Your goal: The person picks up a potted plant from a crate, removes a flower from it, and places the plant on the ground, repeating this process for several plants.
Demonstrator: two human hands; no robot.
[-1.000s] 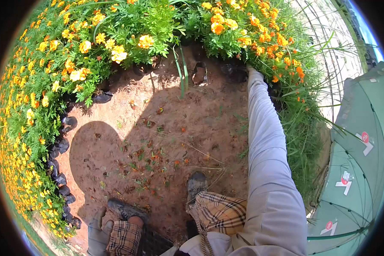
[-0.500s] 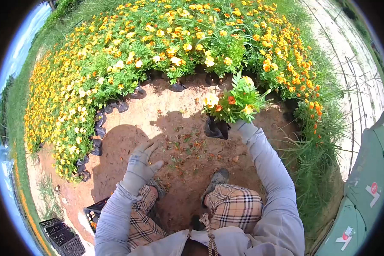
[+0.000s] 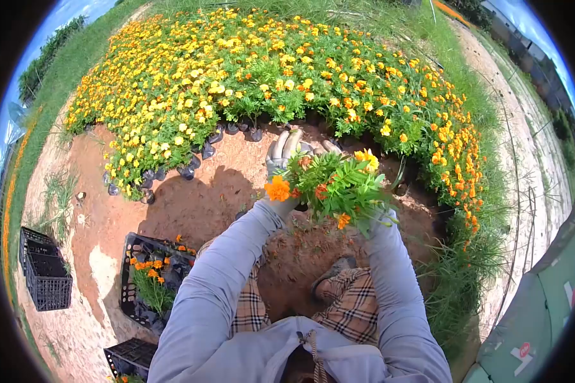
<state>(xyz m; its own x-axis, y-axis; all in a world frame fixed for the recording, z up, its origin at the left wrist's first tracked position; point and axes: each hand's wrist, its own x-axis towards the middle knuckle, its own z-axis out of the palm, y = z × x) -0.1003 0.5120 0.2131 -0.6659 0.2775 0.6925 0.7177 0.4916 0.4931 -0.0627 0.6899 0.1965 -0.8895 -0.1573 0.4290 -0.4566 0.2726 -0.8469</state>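
Note:
A marigold plant [image 3: 338,182] with orange and yellow blooms is between my gloved hands in front of me. Its foliage covers most of its base, so the dark bag is hardly visible. My left hand [image 3: 286,152] is against the plant's left side, fingers reaching forward around its base, palm hidden. On the right, my right hand [image 3: 382,218] grips the plant from beneath the leaves, and its fingers are largely covered. Just beyond my hands stands the front edge of a dense bed of bagged marigolds [image 3: 236,76].
To my left, a black crate [image 3: 126,281] holds orange marigolds in dark bags. Another black crate [image 3: 48,290] stands farther left, and one more [image 3: 131,354] is at the bottom. Tall grass [image 3: 453,300] and a green sheet [image 3: 556,300] lie to the right.
My left hand has moved right and forward to the plant. The plant, in my right hand, has come slightly nearer and lower. My view has shifted, showing more crates at left.

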